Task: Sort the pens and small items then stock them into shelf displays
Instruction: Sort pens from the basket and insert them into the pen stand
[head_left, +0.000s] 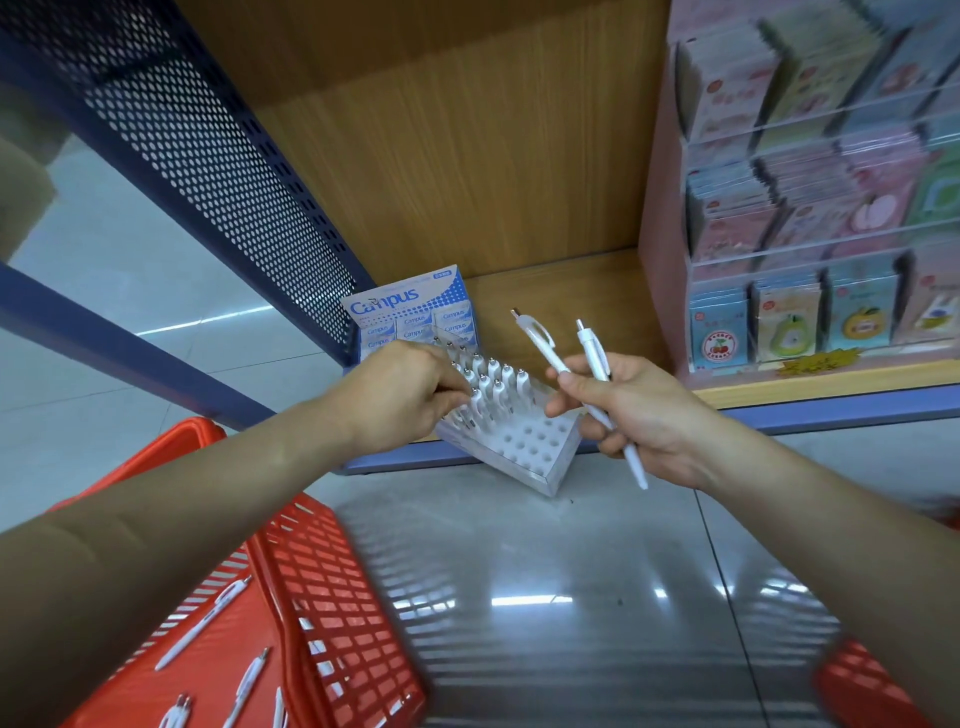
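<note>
white click pens (595, 358), two of them, are gripped in the right hand (634, 410). its fingers curl round the barrels, clicker ends point up and away, and one tip pokes out below the palm. the hand is held above the front edge of the bottom shelf (571, 291), just right of the pen block (524, 447). the block is white with rows of holes and sits on the shelf, its near corner sticking out past the front lip. racked pens (493, 384) stand clicker-up in the far and left holes; the near-right holes are bare. the left hand (400, 395) is at the block's left side, fingertips bunched and pinching one of the racked pens in the near row. a blue-and-white campus box (410, 317) stands right behind the block, against the perforated side panel (208, 156). a clear tiered display of memo pads (810, 234) fills the shelf's right side. a red basket (332, 597) is on the grey floor (545, 571) at lower left, under the left forearm, with loose pens (202, 631) lying flat inside. another bit of red mesh (872, 686) shows at lower right, blurred.
</note>
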